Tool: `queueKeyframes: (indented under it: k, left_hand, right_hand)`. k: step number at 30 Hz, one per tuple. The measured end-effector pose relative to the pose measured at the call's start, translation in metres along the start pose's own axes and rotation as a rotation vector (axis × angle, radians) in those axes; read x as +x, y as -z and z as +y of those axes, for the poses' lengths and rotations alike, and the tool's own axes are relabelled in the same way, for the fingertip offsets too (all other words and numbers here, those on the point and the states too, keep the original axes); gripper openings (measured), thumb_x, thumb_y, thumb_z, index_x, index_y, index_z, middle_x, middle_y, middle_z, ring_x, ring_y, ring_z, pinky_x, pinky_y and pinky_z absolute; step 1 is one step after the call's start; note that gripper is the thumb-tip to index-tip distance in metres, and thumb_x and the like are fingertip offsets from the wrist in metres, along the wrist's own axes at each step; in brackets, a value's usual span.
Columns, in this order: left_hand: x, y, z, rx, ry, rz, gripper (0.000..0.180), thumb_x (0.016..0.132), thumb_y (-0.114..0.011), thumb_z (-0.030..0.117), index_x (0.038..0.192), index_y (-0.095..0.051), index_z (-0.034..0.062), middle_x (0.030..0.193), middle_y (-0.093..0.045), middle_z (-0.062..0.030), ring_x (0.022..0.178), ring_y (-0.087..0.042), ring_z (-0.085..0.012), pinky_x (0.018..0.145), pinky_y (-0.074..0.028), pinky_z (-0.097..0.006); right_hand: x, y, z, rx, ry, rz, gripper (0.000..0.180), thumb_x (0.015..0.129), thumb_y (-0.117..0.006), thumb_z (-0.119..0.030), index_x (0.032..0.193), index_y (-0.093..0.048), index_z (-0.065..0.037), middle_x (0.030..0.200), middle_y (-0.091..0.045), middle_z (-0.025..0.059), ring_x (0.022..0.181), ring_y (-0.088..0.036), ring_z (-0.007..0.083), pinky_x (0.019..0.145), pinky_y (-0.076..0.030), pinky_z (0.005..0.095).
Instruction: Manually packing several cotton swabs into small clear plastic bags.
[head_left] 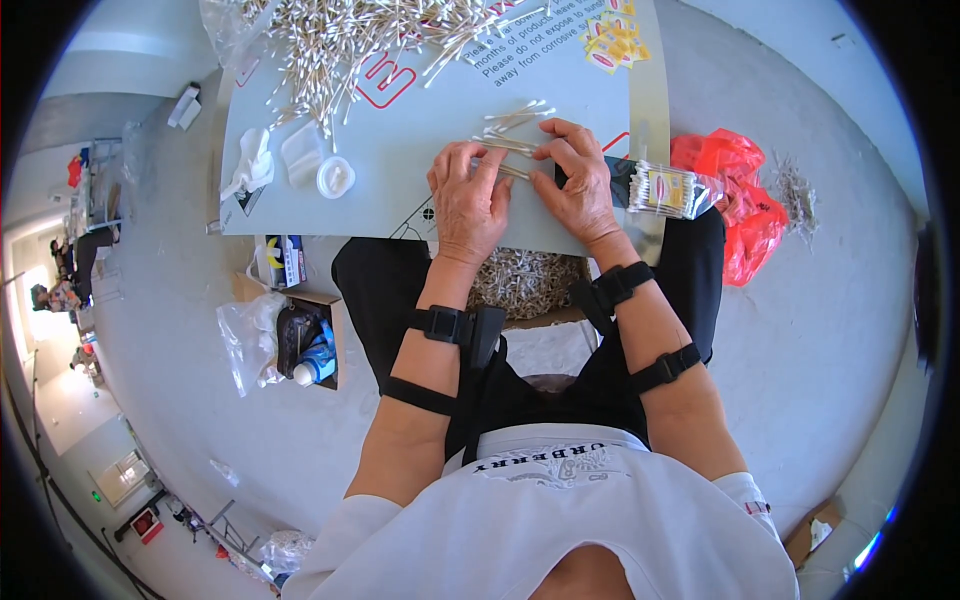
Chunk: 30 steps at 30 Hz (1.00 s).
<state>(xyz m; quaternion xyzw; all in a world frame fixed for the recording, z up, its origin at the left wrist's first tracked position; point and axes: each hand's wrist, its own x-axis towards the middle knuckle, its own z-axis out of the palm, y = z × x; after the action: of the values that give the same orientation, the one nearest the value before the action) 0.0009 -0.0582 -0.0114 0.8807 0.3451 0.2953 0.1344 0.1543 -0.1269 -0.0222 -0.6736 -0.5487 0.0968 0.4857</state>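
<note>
Several cotton swabs (515,147) lie crosswise between my two hands over the near part of the board-topped table. My left hand (468,195) has its bent fingers closed at their left ends. At their right ends, my right hand (580,185) pinches with thumb and fingertips. A few loose swabs (522,114) lie just beyond the fingers. Right of my right hand sits a clear packet of swabs (665,190) with a yellow and red label, beside a dark flat piece (619,180) partly hidden by that hand. A large heap of swabs (325,60) covers the far left.
Yellow-red labels (614,42) lie at the far right. A white round tub (335,178) and crumpled white cloth (253,162) are at left. Below the table edge is a box of swabs (525,285). A red plastic bag (750,235) hangs at right; a carton (335,345) stands at left.
</note>
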Motion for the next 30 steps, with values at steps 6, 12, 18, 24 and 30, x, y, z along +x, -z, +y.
queueKeyframes:
  k: [6, 12, 18, 24, 30]
  left_hand:
    - [0.005, -0.003, 0.0, -0.014, 0.018, 0.033, 0.034, 0.074, -0.071, 0.006, 0.107, -0.065, 0.0112, 0.107, -0.055, -0.006, 0.111, -0.049, -0.0302, 0.091, -0.038, -0.044]
    - [0.016, -0.009, -0.004, -0.031, 0.023, 0.046, 0.022, 0.074, -0.071, 0.005, 0.095, -0.066, 0.011, 0.102, -0.056, -0.0047, 0.104, -0.051, -0.0284, 0.086, -0.039, -0.042]
    - [0.018, -0.012, -0.005, -0.05, 0.021, 0.046, 0.016, 0.073, -0.073, 0.005, 0.084, -0.062, 0.0106, 0.097, -0.056, -0.0034, 0.101, -0.051, -0.0271, 0.084, -0.039, -0.041]
    - [0.02, -0.013, -0.007, -0.05, 0.029, 0.014, 0.018, 0.073, -0.071, 0.003, 0.082, -0.058, 0.01, 0.096, -0.056, -0.0036, 0.101, -0.051, -0.0275, 0.084, -0.038, -0.041]
    - [0.019, -0.013, -0.009, -0.058, 0.027, -0.001, 0.017, 0.071, -0.071, 0.003, 0.082, -0.059, 0.0093, 0.096, -0.056, -0.0033, 0.101, -0.051, -0.0282, 0.084, -0.038, -0.042]
  right_hand:
    - [0.0, -0.003, 0.002, -0.043, 0.003, 0.009, 0.023, 0.071, -0.072, -0.009, 0.092, -0.065, -0.005, 0.118, -0.058, 0.0102, 0.107, -0.054, 0.0318, 0.094, -0.043, 0.0412]
    - [0.001, -0.004, 0.001, -0.103, 0.0, 0.005, 0.022, 0.071, -0.074, -0.005, 0.092, -0.067, -0.005, 0.117, -0.06, 0.0086, 0.105, -0.056, 0.0284, 0.092, -0.045, 0.0378]
    - [0.001, -0.005, 0.002, -0.103, 0.002, -0.005, 0.018, 0.072, -0.072, -0.008, 0.088, -0.064, -0.006, 0.118, -0.058, 0.0085, 0.107, -0.054, 0.0309, 0.092, -0.044, 0.0417]
    - [0.002, -0.005, 0.001, -0.122, 0.0, -0.011, 0.014, 0.073, -0.071, -0.008, 0.085, -0.063, -0.005, 0.117, -0.058, 0.0082, 0.107, -0.054, 0.0305, 0.091, -0.043, 0.0417]
    - [0.002, -0.007, 0.002, -0.129, 0.003, 0.002, 0.012, 0.075, -0.069, -0.009, 0.085, -0.062, -0.005, 0.117, -0.058, 0.0082, 0.107, -0.054, 0.0305, 0.091, -0.043, 0.0417]
